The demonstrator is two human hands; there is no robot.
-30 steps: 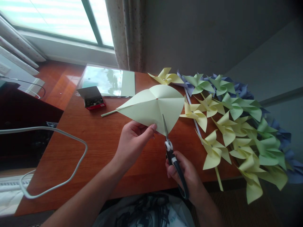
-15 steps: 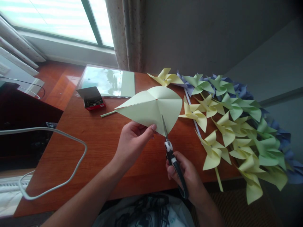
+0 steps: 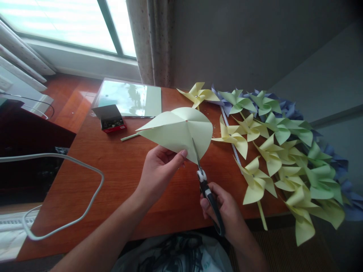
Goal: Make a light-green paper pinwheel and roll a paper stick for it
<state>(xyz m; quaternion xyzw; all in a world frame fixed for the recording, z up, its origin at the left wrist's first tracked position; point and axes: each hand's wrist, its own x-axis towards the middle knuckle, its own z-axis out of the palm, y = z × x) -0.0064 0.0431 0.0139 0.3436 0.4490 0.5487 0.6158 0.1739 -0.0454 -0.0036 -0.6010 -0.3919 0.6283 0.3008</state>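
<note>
My left hand [image 3: 163, 164] pinches the near edge of a pale yellow-green sheet of paper [image 3: 167, 132], thumb on top and fingers beneath. The sheet has crease lines and a small hole near its middle, and it is held above the table. In my right hand [image 3: 219, 204] is a pair of scissors [image 3: 208, 192] with black and white handles. Their blades lie across the near right corner of the sheet, pointing away from me toward the centre hole. The lower blade is mostly hidden under the paper.
Paper pinwheels [image 3: 256, 179] in yellow, green and purple cover the right of the wooden table [image 3: 113, 204]. A small red box [image 3: 113, 122] of metal pins stands open at the left, near a rolled paper stick [image 3: 129, 137]. Behind lies a clear packet of sheets [image 3: 153, 100]. A white cable [image 3: 96, 189] loops at left.
The right side of the sheet has drawn in and dipped slightly, uncovering small scraps on the table. The scissors and both hands have barely moved.
</note>
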